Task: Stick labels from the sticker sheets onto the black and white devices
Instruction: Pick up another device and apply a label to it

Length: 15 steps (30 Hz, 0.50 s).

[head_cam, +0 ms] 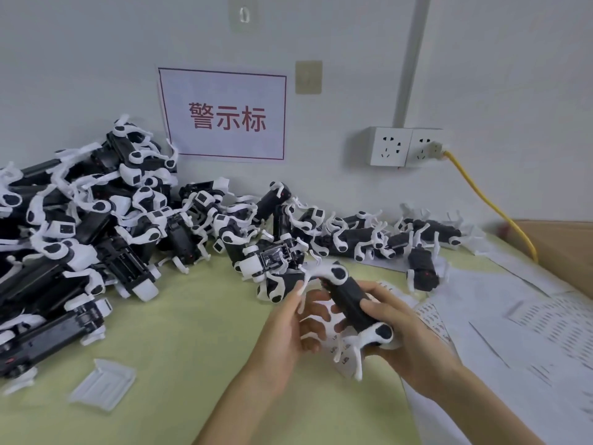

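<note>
A pale green table mat [192, 316] fills the lower view, seen from a person's head looking down. The landmark is the held device [349, 300], just right of centre.

Left of it and beyond it, a large heap of black and white devices [96, 220] is stacked against a grey wall. The heap thins to a single row behind the held device. To the right of the held device and partly beneath it lie white sticker sheets [513, 332], overlapping one another. Above and behind it a white sign [224, 114] with red characters is fixed to the wall.

Both bare forearms reach in from the bottom edge. The right hand [407, 342] grips the held device, fingers curled round its black body and the thumb on top. The left hand [288, 329] is open just left of it, palm turned inward and fingers loosely spread. One fingertip touches a white leg at the far end, though blur hides finer contact.

The held device lies on a slant, its long axis running from far left to near right. It has a matte black oblong body. Each end has a white rounded joint with a black oval patch. Thin white legs hang down from the near end, and others stick out leftward at the far end.

Well to the lower left of it, a small clear plastic case [102, 390] lies flat on the mat.
</note>
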Available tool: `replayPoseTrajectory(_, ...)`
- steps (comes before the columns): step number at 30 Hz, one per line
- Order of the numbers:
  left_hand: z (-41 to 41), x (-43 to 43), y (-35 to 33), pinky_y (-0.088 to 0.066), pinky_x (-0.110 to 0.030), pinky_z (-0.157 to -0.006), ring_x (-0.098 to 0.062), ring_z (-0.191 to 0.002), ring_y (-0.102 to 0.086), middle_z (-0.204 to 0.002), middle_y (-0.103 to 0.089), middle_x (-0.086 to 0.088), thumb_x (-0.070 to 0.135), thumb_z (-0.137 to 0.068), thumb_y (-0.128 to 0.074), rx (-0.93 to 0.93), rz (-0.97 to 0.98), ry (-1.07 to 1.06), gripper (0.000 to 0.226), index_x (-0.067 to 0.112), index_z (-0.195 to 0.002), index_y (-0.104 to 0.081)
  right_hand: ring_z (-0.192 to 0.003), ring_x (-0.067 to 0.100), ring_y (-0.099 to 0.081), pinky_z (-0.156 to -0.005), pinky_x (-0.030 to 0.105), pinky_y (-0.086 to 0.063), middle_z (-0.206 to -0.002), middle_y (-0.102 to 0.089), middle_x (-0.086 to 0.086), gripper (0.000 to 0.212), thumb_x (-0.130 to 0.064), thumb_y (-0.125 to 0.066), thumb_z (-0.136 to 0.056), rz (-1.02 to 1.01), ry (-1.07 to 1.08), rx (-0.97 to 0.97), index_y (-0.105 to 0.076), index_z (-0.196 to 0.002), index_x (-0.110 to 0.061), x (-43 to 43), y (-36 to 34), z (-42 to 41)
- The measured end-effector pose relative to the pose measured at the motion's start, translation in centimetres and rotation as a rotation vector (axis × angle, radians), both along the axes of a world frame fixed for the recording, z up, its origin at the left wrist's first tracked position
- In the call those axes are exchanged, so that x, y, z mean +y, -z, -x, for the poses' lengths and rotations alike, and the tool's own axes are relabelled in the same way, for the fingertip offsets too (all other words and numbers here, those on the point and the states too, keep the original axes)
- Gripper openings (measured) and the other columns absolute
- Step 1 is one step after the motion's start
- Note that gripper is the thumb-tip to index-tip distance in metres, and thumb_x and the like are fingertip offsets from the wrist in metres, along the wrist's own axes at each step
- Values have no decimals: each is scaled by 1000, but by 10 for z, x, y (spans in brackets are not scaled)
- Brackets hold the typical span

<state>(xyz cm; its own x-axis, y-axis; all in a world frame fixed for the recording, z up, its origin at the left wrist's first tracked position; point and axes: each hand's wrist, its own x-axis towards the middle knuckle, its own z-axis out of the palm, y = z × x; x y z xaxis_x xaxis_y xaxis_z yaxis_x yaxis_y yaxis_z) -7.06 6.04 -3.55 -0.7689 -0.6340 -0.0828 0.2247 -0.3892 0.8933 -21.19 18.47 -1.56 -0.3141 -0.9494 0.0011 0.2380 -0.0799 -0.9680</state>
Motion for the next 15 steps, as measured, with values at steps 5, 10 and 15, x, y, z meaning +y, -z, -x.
replayPoseTrajectory(5, -12, -4, -7, -52, -28, -48, -22, -54, -63, -74, -69, -10, 41, -87, -57, 53, -182, 44, 38, 11, -79, -80, -97, 28, -68, -73, 31, -50, -114, -70, 16, 46, -20, -78, -72, 16, -116, 273, -67, -116, -23, 11, -6, 6)
replayPoseTrajectory(10, -18, -3, -13, -54, -31, -49, -25, -56, -67, -74, -73, -12, 52, -93, -51, -46, -48, 209, 50, 14, -79, -81, -101, 20, -69, -84, 22, -51, -106, -74, 5, 43, -4, -81, -70, 194, -34, 509, -75, -111, -16, 16, -4, 1)
replayPoseTrajectory(15, -15, 4, -14, -62, -39, -74, -35, -96, -74, -116, -73, -22, 47, -91, -52, 50, 21, 75, 45, 16, -108, -80, -121, 13, -62, -98, 27, -49, -123, -71, -7, 47, -11, -81, -77, 196, 217, 675, -72, -122, -22, 14, -3, 2)
